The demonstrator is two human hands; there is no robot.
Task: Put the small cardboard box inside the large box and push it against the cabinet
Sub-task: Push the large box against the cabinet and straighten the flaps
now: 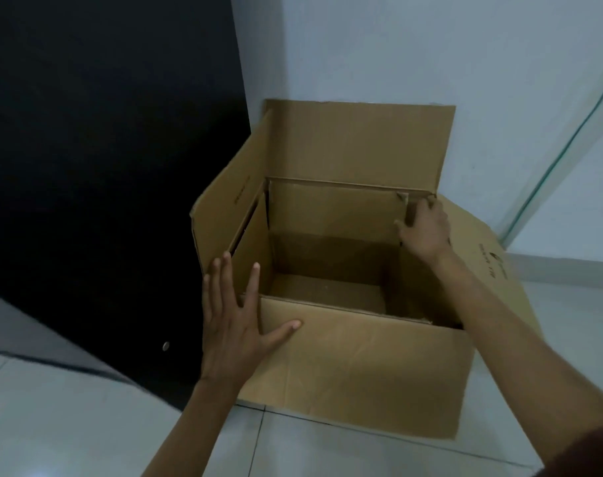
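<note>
The large cardboard box (362, 359) stands open on the floor with all its flaps spread outward. Its left flap leans on the black cabinet (103, 166). My left hand (234, 321) lies flat with fingers spread on the box's near left corner, holding nothing. My right hand (427, 232) curls its fingers over the box's rim at the far right corner. The inside of the box is partly in shadow, and I cannot make out the small cardboard box there or anywhere else in view.
A pale wall (431, 46) rises right behind the box's back flap. A thin green line (561, 156) runs slantwise down the wall at the right. White floor tiles (69, 425) spread in front of the cabinet and the box.
</note>
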